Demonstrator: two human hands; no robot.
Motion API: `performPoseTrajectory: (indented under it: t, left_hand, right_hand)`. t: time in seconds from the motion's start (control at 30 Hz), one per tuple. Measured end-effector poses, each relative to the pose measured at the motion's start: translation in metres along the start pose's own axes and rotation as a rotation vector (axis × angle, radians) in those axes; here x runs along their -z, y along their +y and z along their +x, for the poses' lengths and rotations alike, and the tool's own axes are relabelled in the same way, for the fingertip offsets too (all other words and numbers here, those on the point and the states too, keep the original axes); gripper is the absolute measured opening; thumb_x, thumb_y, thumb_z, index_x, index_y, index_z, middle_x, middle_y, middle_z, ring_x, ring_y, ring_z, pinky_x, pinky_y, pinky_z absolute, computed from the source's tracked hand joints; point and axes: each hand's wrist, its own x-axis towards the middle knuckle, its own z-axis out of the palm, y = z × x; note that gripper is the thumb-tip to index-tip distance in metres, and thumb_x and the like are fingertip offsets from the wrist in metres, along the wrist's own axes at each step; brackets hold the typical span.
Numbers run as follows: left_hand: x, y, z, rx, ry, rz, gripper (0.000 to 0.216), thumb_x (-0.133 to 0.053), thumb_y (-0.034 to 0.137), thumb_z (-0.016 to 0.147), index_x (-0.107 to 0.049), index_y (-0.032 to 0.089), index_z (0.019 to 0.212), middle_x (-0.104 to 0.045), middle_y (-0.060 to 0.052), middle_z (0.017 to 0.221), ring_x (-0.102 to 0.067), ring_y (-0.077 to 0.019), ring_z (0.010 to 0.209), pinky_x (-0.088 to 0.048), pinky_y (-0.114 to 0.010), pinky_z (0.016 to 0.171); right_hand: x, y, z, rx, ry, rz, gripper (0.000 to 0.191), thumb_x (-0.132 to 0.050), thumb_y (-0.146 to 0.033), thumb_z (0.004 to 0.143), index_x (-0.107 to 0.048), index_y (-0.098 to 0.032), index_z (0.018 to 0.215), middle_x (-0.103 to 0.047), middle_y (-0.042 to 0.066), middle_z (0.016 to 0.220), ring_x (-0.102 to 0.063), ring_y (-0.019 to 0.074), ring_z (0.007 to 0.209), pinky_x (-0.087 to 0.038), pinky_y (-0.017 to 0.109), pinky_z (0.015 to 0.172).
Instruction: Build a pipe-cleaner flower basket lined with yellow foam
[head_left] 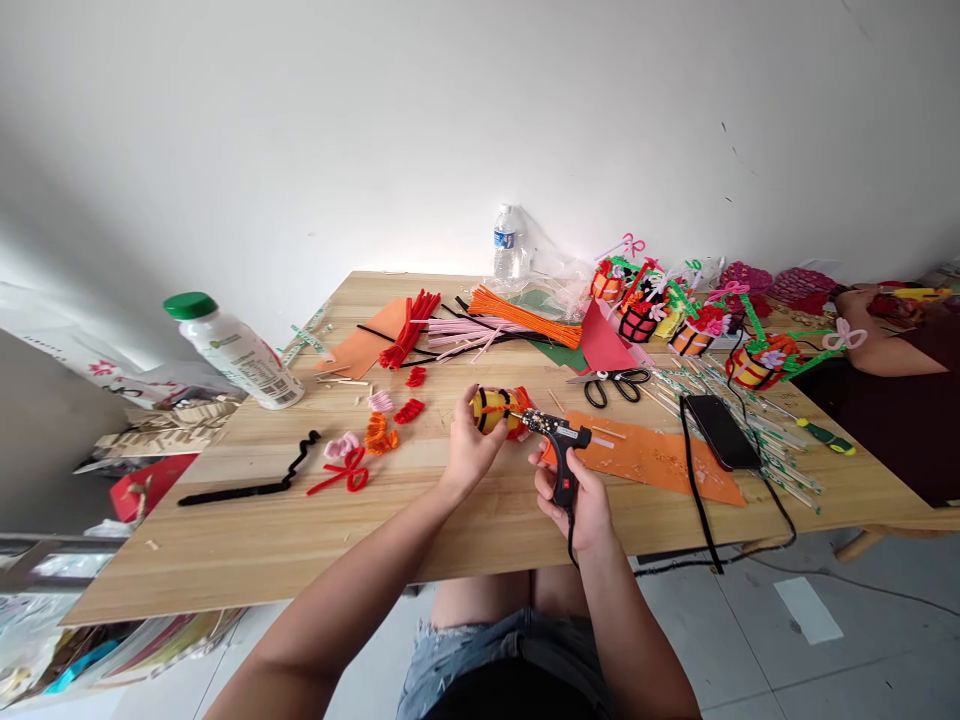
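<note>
My left hand [469, 448] is closed around a small yellow basket [493, 408] wrapped with orange and black pipe cleaner, held just above the wooden table [300, 540]. My right hand [579, 500] grips a black hot glue gun [559, 445] by its handle. The gun's nozzle points left and touches the basket's right side. Its black cord hangs down past my wrist. Small curled pipe-cleaner pieces in pink, red and orange [371, 440] lie left of the basket.
Bundles of pipe cleaners [480, 325], black scissors [615, 385], an orange sheet [652, 455], a black phone [720, 430] and finished baskets [675, 315] cover the far and right side. A white bottle [240, 350] lies at left. Another person's arm [892, 350] rests at the right.
</note>
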Motion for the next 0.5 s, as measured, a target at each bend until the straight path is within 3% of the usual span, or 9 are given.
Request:
performPoseTrajectory:
  t: [0.5]
  left_hand:
    - [-0.0002,0.0007,-0.0001,0.001,0.002,-0.006,0.068,-0.067,0.02,0.072,-0.037,0.016,0.133,-0.062,-0.013,0.119,-0.065,-0.0226,0.105,-0.051,-0.041,0.096]
  right_hand:
    - [-0.0022,-0.0007,-0.0005,0.013,0.024,-0.038,0.029,-0.059,-0.043,0.084,-0.062,-0.017,0.096,-0.066,0.006,0.088,-0.042,0.0071,0.048,-0.026,0.016,0.033]
